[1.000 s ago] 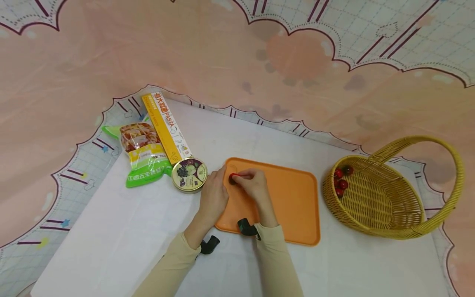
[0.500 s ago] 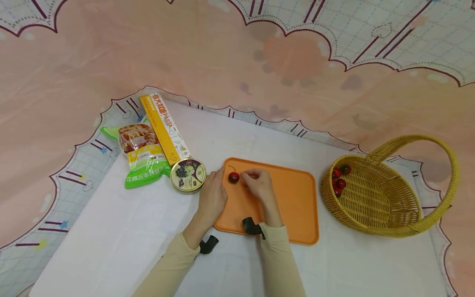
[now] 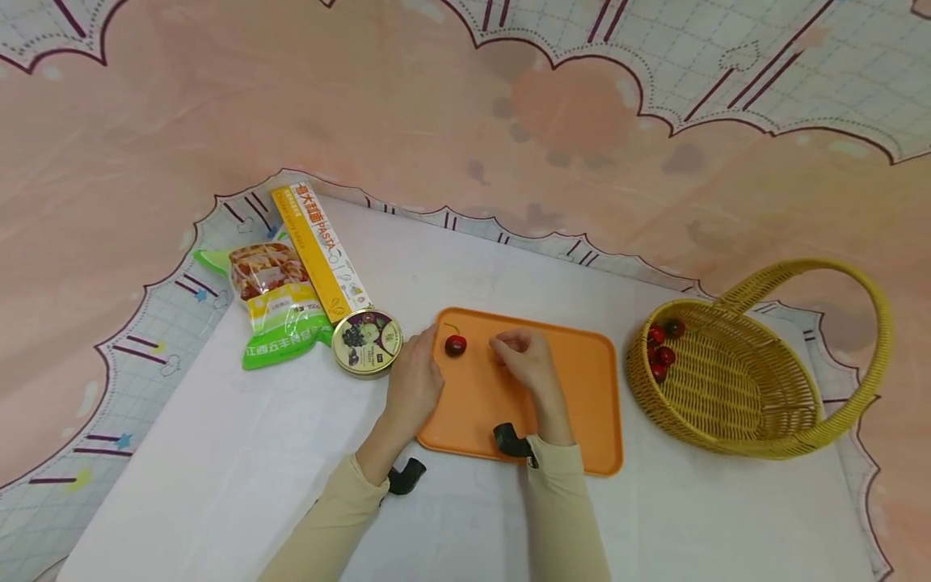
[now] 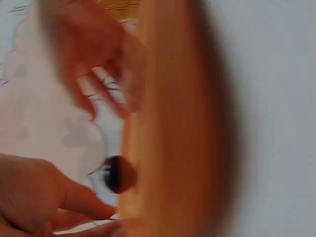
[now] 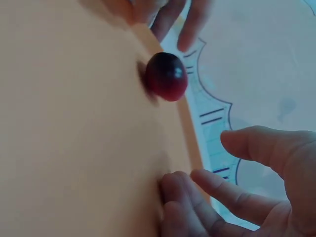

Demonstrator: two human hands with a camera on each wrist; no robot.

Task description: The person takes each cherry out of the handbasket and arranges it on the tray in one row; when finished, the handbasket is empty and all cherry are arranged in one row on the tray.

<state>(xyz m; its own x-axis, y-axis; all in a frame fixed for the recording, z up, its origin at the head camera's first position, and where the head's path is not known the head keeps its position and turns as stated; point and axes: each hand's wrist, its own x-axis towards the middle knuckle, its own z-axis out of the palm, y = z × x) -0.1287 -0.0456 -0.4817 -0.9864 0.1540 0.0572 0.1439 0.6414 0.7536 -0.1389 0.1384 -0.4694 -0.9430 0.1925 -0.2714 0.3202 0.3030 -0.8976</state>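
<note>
A glossy cherry [image 3: 456,347], dark red shading to black, rests near the far left corner of a tray [image 3: 585,372], its thin stem [image 3: 453,328] pointing away. The orange tray, round-cornered with a raised rim, lies flat.

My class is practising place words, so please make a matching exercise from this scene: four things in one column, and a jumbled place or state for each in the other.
Things
1. Lone cherry
2. Basket
3. Round tin
4. Right hand

Places and states
A. Right of the tray, with several cherries inside
B. Over the tray, holding nothing
C. On the tray, near its far left corner
D. At the near end of the pasta box

Pairs: 1-C; 2-A; 3-D; 4-B
</note>
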